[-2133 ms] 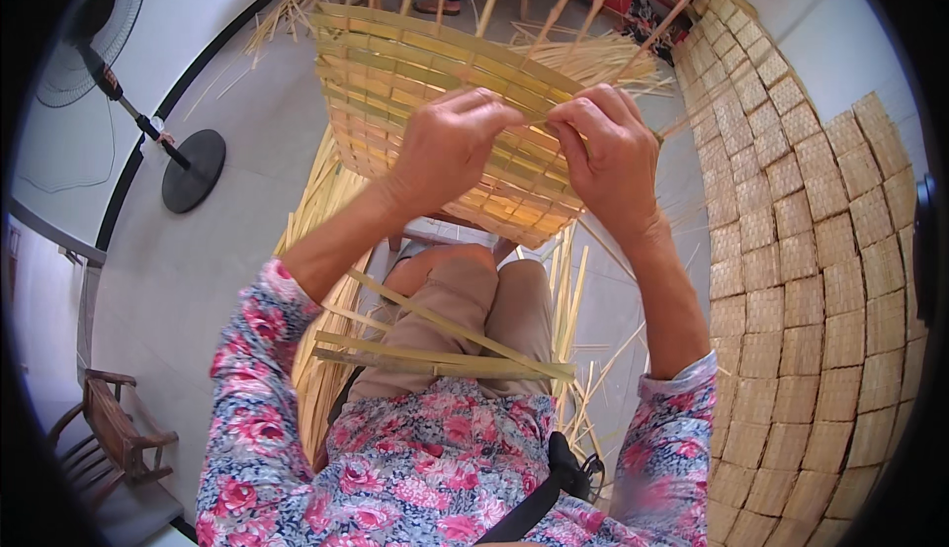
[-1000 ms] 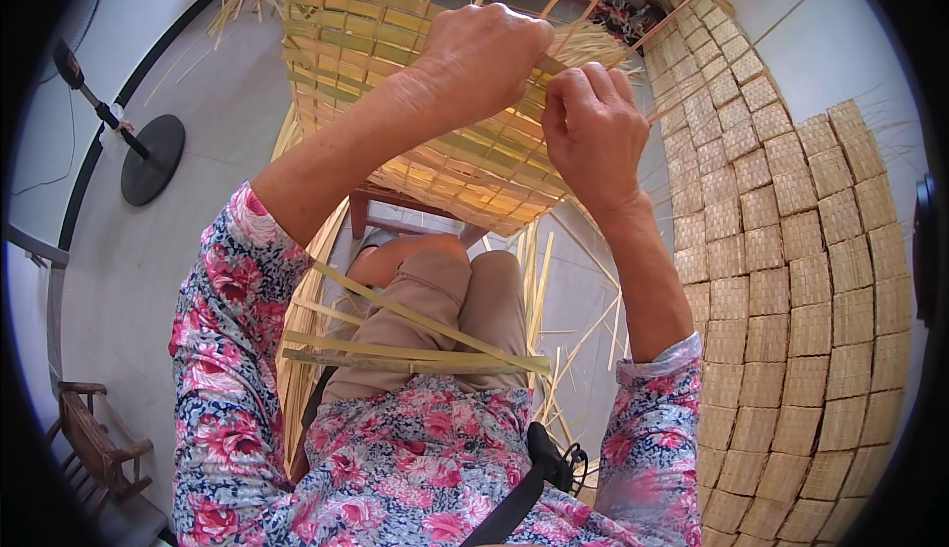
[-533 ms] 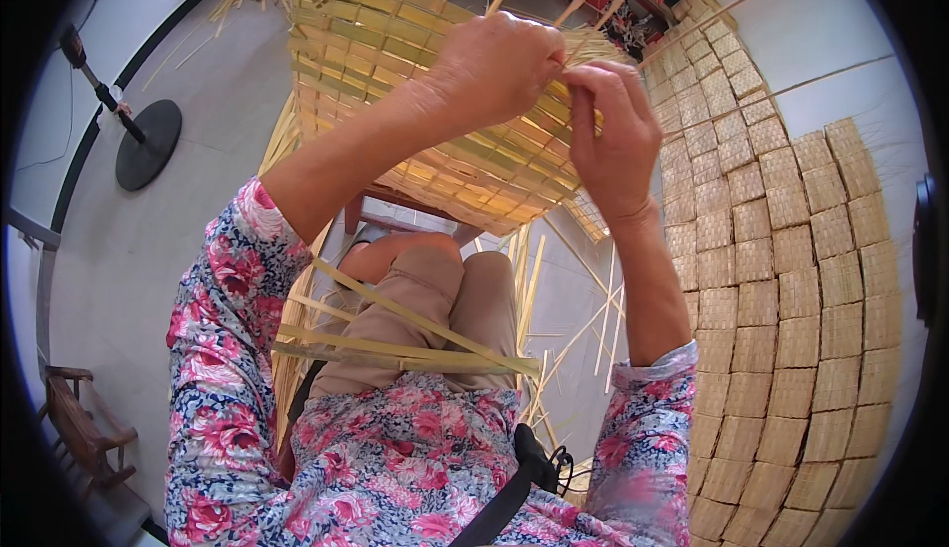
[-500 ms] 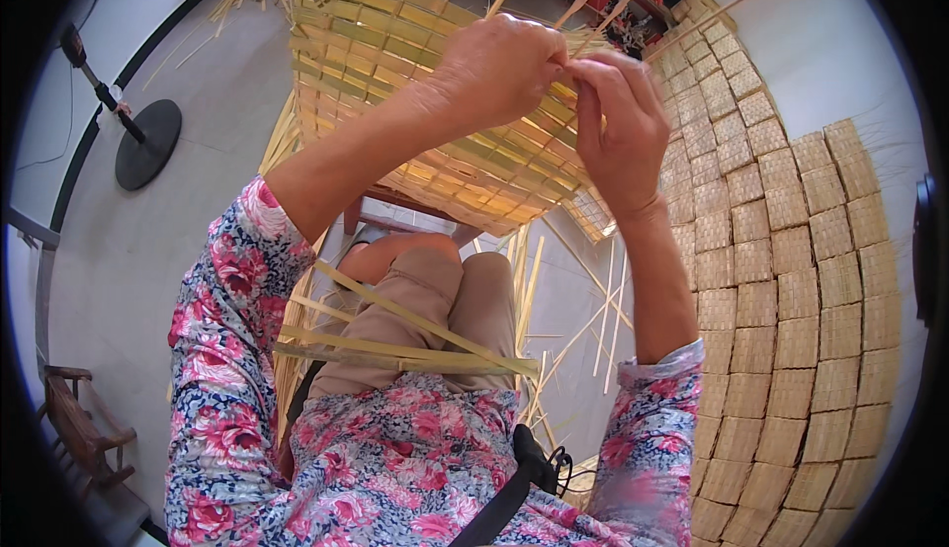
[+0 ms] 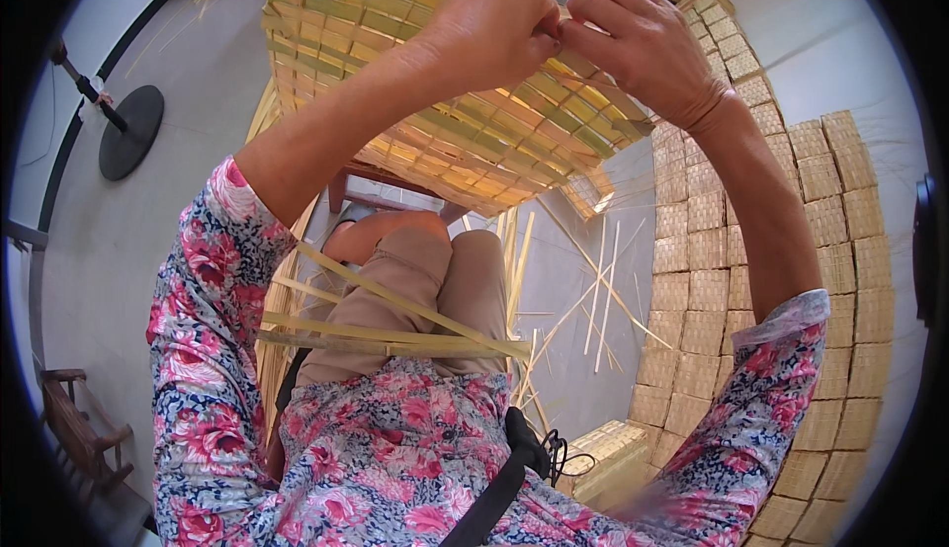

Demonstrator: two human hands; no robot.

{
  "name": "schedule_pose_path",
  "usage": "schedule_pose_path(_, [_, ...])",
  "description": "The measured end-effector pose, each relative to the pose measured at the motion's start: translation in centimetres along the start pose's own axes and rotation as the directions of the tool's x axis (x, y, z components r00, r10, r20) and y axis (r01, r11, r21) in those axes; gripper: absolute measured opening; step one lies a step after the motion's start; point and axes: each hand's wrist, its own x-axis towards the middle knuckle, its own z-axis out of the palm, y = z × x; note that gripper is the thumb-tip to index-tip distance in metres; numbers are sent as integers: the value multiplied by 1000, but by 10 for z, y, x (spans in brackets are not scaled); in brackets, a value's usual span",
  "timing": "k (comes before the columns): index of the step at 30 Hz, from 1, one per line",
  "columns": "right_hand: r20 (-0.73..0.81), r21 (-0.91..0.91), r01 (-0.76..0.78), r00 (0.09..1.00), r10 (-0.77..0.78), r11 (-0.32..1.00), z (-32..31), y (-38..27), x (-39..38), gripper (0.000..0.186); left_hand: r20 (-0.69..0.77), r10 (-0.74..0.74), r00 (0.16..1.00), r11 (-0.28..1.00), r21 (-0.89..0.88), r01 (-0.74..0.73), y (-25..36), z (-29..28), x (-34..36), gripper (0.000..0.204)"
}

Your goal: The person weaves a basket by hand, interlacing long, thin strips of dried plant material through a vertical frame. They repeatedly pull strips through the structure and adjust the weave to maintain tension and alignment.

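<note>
A partly woven bamboo basket (image 5: 395, 83) stands before my knees, its yellow-green strips crossing in an open weave. At its upper edge my left hand (image 5: 494, 33) is closed, thumb and forefinger pinched together at a thin bamboo strip. Against those fingertips my right hand (image 5: 643, 43) is closed too, its fingers curled and its thumb side meeting the left hand. The fingers hide most of the strip between them. Loose strip ends stick up past the basket's far edge. Several long bamboo strips (image 5: 405, 346) lie across my lap.
Rows of small woven panels (image 5: 830, 260) cover the floor on the right. Loose strips (image 5: 598, 280) lie beside my legs. A black round stand base (image 5: 131, 132) is at the left, with a wooden chair (image 5: 84, 428) nearer. A woven block (image 5: 603, 458) sits by my right side.
My right hand has turned over and its forearm has swung outward to the right. Both hands sit higher in view, still together at the basket's upper edge. The view has shifted slightly.
</note>
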Motion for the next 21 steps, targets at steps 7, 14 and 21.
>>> schedule_pose_path(7, [-1,22,91,996,-91,996,1,6,8,14,29,-29,999,982,-186,34,-7,4,-3,17])
schedule_pose_path(14, [331,-333,-312,845,420,890,3,-41,35,13,-270,14,963,988,-142,-54,-13,16,1,14])
schedule_pose_path(21, [93,-407,-405,873,478,819,-19,-73,18,4,-123,-165,979,966,-220,136,3,-7,0,15])
